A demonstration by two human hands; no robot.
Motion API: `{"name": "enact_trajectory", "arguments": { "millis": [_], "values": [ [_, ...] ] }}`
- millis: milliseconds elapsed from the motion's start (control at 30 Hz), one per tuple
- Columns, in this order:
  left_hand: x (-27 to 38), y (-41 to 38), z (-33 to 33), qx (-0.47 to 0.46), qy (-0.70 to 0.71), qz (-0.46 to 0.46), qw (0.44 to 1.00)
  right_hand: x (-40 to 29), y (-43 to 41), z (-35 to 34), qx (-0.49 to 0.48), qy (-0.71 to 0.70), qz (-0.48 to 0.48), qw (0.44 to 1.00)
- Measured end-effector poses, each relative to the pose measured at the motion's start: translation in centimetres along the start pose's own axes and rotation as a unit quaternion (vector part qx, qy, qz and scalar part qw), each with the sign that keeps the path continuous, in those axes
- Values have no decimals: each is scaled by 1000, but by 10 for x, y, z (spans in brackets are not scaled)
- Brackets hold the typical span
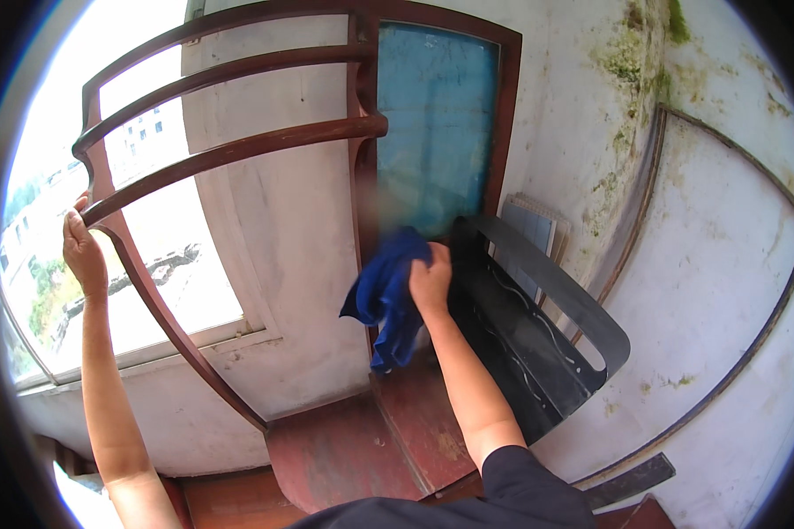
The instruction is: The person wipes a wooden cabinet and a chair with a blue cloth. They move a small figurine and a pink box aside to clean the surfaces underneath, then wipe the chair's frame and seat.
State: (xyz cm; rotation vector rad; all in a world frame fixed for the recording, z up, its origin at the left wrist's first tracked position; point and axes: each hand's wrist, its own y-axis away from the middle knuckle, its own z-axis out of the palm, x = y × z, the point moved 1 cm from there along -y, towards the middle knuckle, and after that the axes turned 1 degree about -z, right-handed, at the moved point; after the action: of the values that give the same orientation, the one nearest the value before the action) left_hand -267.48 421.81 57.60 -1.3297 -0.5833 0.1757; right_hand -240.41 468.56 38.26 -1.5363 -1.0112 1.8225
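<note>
My left hand (85, 254) is raised at the left, its fingers around the outer end of the lowest rail of a dark red wooden rack (238, 149). My right hand (431, 278) grips a bunched blue cloth (387, 291), which hangs down beside the rack's inner upright. The cloth lies in front of the lower part of a blue-green glass panel (437, 125) set in a red wooden frame. Just right of my right hand is a black shelf-like piece (523, 344) with a slot and pale wavy marks.
Below is a worn red wooden surface (351, 449) with a rounded corner. A bright window (172, 264) is behind the rack at left. Flat panels (526, 231) lean behind the black piece. The right wall (721, 264) has mould stains and dark trim. A dark strip (635, 481) lies lower right.
</note>
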Motion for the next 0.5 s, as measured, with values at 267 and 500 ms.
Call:
{"name": "enact_trajectory", "arguments": {
  "millis": [267, 500],
  "values": [
    [16, 5, 7, 21, 28, -14, 999, 4, -17, 9, 18, 301, 55, 952],
    [23, 2, 9, 42, 1, -5, 999, 2, 0, 18, -112, 50, -82, 989]
  ]
}}
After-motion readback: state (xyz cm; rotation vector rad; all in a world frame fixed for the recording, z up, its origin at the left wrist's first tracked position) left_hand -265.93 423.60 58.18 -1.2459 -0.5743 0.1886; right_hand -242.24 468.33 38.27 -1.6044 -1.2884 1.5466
